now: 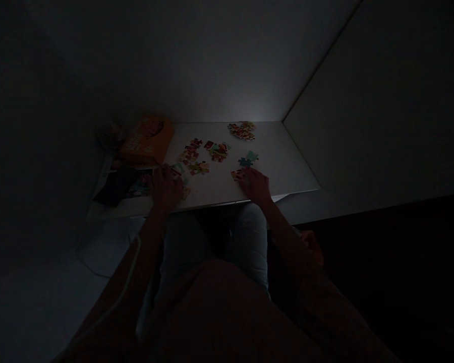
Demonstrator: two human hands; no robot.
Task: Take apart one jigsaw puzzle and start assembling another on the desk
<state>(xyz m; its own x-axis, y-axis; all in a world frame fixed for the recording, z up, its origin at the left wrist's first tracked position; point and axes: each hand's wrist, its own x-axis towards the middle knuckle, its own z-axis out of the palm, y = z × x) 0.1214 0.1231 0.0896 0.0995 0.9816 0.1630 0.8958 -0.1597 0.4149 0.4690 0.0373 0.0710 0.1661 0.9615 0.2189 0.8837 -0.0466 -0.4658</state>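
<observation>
My left hand (pixel 166 187) rests near the table's front left, fingers curled down among loose jigsaw pieces (pixel 184 174). What lies beneath its fingertips is hidden in the dim light. A red and cream jigsaw piece (pixel 236 175) is at the fingertips of my right hand (pixel 256 183), which is bent around its right side. Just beyond that hand lie joined teal jigsaw pieces (pixel 245 161). Small clusters of colourful jigsaw pieces (pixel 217 150) spread across the middle, with more red and yellow pieces (pixel 191 153) to their left.
A heap of jigsaw pieces (pixel 242 131) lies by the back wall. An orange box (pixel 147 141) stands at the back left, near a dark flat item (pixel 116 186) and a colourful picture sheet (pixel 139 186). The white table (pixel 287 169) meets walls behind and right.
</observation>
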